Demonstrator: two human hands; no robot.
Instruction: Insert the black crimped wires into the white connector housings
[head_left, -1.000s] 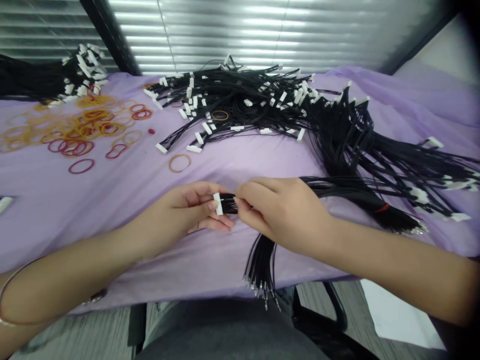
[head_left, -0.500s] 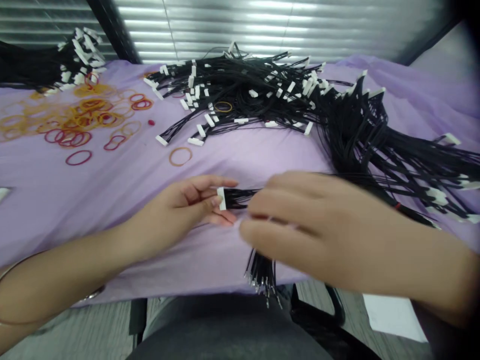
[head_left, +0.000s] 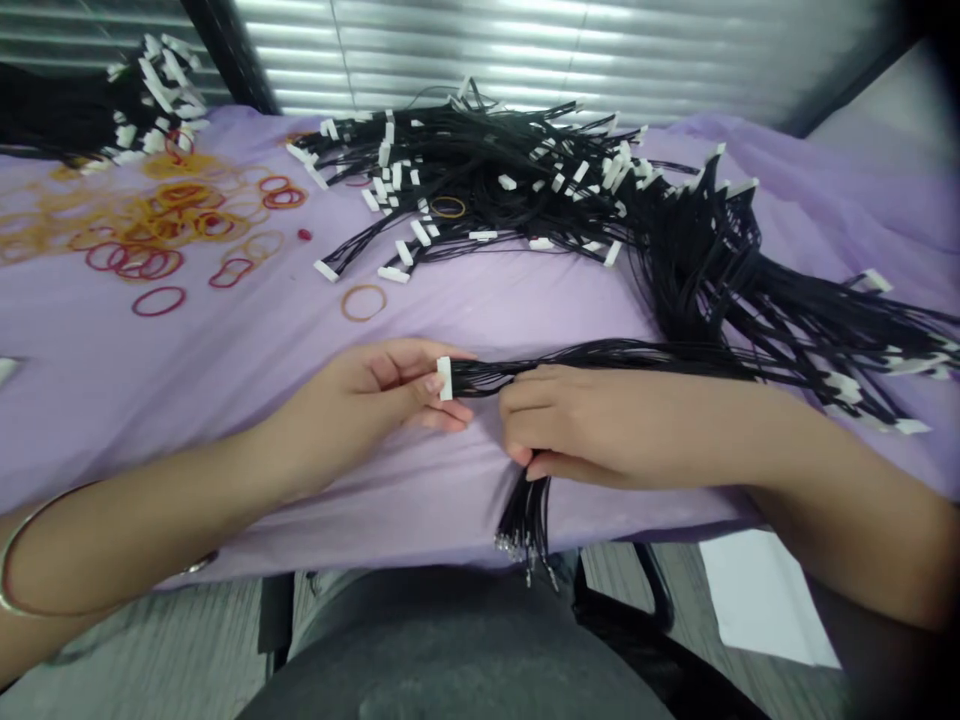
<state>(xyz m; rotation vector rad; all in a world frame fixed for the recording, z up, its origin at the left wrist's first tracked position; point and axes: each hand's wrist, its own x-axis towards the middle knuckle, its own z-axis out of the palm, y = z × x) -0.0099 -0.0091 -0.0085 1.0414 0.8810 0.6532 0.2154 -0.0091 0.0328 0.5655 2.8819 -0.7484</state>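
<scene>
Cool, pale light comes through the window blinds (head_left: 465, 50) beyond the far edge of the purple cloth (head_left: 277, 330), leaving glare on the slats and soft shadows below. Focus is slightly soft, black wires (head_left: 690, 270) merge darkly, and blackness swallows the picture's upper right corner.

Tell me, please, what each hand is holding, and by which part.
Left hand: white connector, by the side away from its wires. Right hand: seemingly hanging black wires, above their metal tips; grip unclear.
</scene>
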